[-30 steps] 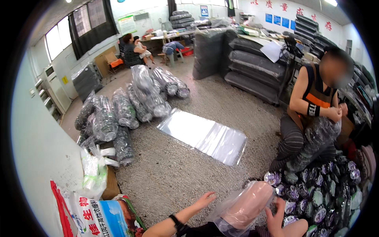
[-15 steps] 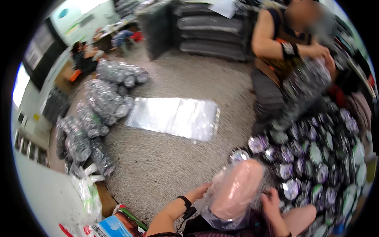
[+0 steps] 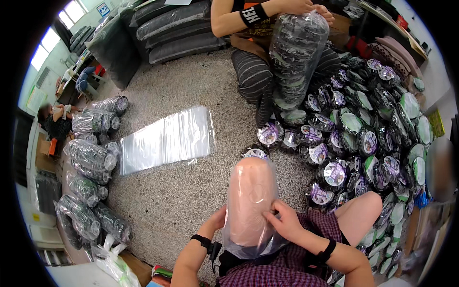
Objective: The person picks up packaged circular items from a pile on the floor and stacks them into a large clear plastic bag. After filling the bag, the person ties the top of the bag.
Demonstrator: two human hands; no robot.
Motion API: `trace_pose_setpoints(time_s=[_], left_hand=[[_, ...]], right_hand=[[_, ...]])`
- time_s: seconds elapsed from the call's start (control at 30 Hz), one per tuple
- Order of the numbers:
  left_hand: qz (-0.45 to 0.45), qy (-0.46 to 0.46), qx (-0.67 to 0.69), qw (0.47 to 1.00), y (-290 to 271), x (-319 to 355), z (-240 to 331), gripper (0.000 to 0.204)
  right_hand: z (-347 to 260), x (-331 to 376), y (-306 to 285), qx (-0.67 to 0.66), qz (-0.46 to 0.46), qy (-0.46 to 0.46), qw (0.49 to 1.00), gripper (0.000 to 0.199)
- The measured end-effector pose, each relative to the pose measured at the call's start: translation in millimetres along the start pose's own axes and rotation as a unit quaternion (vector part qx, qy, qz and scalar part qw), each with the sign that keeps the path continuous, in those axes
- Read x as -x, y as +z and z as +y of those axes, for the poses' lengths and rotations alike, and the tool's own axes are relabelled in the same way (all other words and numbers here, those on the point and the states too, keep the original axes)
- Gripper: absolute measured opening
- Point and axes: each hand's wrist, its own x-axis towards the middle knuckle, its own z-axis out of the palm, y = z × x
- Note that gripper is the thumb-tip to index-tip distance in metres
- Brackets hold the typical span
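A clear plastic bag (image 3: 253, 196) is drawn over my bent knee, its closed end at the kneecap and its lower part down on my thigh. My right hand (image 3: 283, 221) pinches the film at the bag's right side between thumb and fingers. At the left side, my left hand (image 3: 219, 218) is curled against the bag's edge, its fingertips partly hidden behind the film. A flat stack of clear plastic bags (image 3: 167, 138) lies on the speckled floor ahead. Just beyond my knee sits a round black pack with a purple label (image 3: 256, 153).
A large heap of round packs (image 3: 334, 173) with purple or green-white labels covers the right. Opposite, a co-worker (image 3: 253, 45) holds a filled tall bag (image 3: 296, 62). Filled bags (image 3: 93, 155) line the left. Dark wrapped bales (image 3: 177, 31) are stacked behind; another person (image 3: 55, 119) sits far left.
My right hand has come in from beside the knee onto the bag. The bag now sits straighter over the knee. The view has turned right, and the co-worker's filled bag stands more upright.
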Motion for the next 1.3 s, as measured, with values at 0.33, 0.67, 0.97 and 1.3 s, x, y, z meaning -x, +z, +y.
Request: trace_pose_setpoints(time_s=[0.33,0.67,0.97,1.3], left_hand=[[0.026,0.05,0.037,0.998,-17,32,-10,0.045],[0.116,0.292,-0.011,0.949,82,170,69,0.013],[0.041,0.305,-0.072,0.949,324,102,36,0.01],[0.002,0.162,-0.055,0.985,313,110,71,0.028]], right_hand=[[79,27,-164,0.14,0.181,0.04,0.973,0.013],[135,-39,-177,0.384,0.214,0.051,0.897,0.016],[-21,62,-93,-0.207,-0.062,0.039,0.976,0.022],[42,191,-243,-0.404,-0.065,0.138,0.902,0.018]])
